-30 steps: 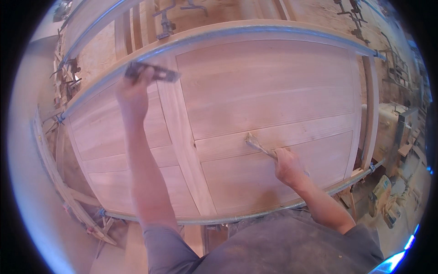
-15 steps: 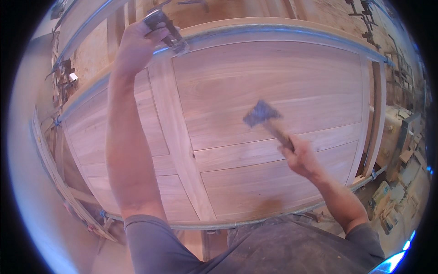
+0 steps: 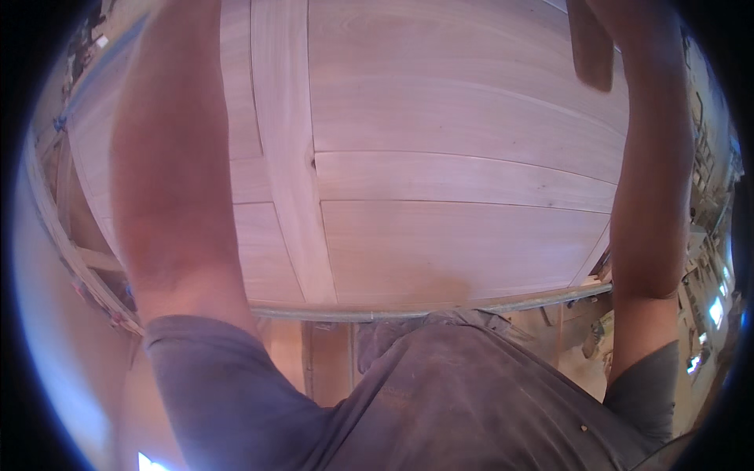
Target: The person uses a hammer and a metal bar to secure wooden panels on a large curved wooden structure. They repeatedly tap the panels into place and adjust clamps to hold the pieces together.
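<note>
A large panelled wooden door (image 3: 463, 243) of pale wood lies flat in front of me, with a wide upright rail (image 3: 292, 180) and a cross rail (image 3: 463, 179) between its panels. My left forearm (image 3: 177, 157) stretches over its left part, and the hand is beyond the top edge. At the top right my right hand (image 3: 624, 17) is only partly in view, its fingers cut off. The wooden handle of a hammer (image 3: 594, 51) sticks out below it, over the door's far right; the hammer's head is outside the picture.
A long metal clamp bar (image 3: 377, 315) runs along the door's near edge, close to my body. A blue clamp fitting (image 3: 60, 123) sits at the left corner. Timber frames (image 3: 56, 212) stand at the left, and tools and offcuts clutter the right side.
My view has shifted nearer the door's front edge. The left hand, holding a dark block-like thing at the far edge, has left the picture. My right hand moved up and right with the hammer.
</note>
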### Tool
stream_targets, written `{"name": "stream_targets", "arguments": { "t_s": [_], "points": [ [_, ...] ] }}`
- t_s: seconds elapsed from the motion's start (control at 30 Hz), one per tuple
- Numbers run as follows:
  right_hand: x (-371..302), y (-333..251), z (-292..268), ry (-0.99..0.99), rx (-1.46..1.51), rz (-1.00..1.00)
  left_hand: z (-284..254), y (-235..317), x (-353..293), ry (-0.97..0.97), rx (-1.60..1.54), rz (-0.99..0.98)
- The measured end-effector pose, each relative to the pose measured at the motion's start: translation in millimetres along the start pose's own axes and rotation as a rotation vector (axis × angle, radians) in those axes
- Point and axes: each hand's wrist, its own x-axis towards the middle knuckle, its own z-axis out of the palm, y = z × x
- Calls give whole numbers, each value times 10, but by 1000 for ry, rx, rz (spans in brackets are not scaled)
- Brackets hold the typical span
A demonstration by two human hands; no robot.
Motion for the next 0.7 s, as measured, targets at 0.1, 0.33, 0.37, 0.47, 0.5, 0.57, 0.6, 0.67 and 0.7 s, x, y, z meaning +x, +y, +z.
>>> {"name": "stream_targets", "arguments": {
  "t_s": [0.1, 0.33, 0.37, 0.47, 0.5, 0.57, 0.6, 0.67, 0.7],
  "points": [
    [12, 27, 85, -48, -47, 15, -21, -182, -159, 18, -3, -18],
    [22, -21, 113, -85, -93, 12, -150, -337, -431, 77, 5, -41],
    [24, -35, 98, -85, -98, 12, -161, -351, -449, 83, 5, -42],
    [20, -31, 88, -88, -103, 16, -193, -409, -486, 98, 9, -54],
    [7, -31, 89, -93, -103, 20, -201, -437, -518, 99, 8, -63],
    [-4, -25, 117, -92, -100, 19, -251, -480, -565, 119, 14, -68],
    [-10, -29, 122, -92, -101, 20, -262, -503, -591, 124, 15, -74],
    [-31, -54, 129, -86, -98, 21, -309, -533, -625, 135, 14, -78],
    [-36, -69, 131, -82, -94, 24, -346, -563, -648, 144, 18, -79]
  ]
}}
